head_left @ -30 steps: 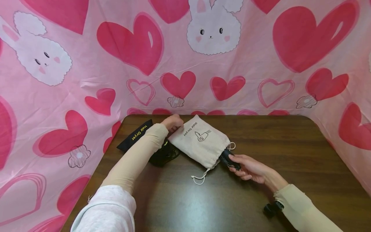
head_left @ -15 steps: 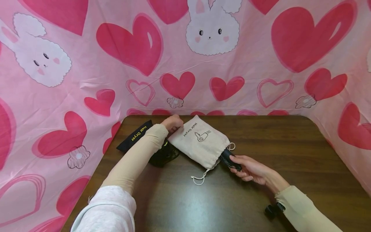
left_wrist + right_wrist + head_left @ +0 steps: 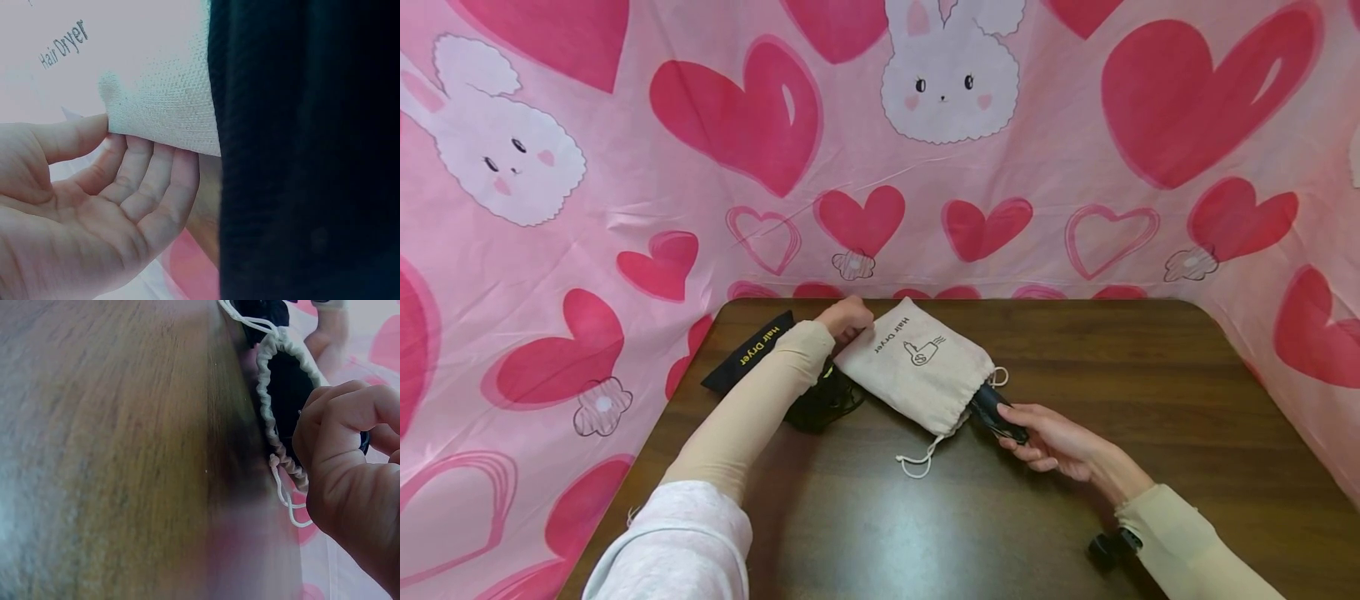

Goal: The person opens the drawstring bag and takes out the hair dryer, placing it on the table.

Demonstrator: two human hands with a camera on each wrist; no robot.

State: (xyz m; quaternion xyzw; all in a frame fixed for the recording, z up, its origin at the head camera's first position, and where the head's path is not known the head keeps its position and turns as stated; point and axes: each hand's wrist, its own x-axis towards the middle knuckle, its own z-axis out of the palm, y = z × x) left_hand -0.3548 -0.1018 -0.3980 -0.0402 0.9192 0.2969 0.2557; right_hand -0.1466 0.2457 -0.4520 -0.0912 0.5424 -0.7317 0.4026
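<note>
A cream drawstring bag (image 3: pixel 917 371), printed with "Hair Dryer" and a dryer drawing, lies slantwise on the table, its gathered mouth toward the right. My left hand (image 3: pixel 848 317) pinches the bag's far left corner between thumb and fingers, as the left wrist view shows from close up. Out of the mouth sticks part of a dark hair dryer (image 3: pixel 997 417), the rest of it hidden inside the cloth. My right hand (image 3: pixel 1048 440) grips its protruding end, thumb on top and fingers beneath. In the right wrist view the mouth (image 3: pixel 264 394) is wide around a dark interior.
A black pouch (image 3: pixel 752 350) with yellow "Hair Dryer" lettering lies left, partly behind the left forearm. Beside it is a bundle of black cord (image 3: pixel 823 404). White drawstring (image 3: pixel 917 467) loops trail from the bag. A pink heart-patterned cloth (image 3: pixel 985 167) hangs behind the table.
My right hand has shifted slightly to the right and toward me, and slightly more of the hair dryer shows outside the bag. The left hand keeps its hold on the corner.
</note>
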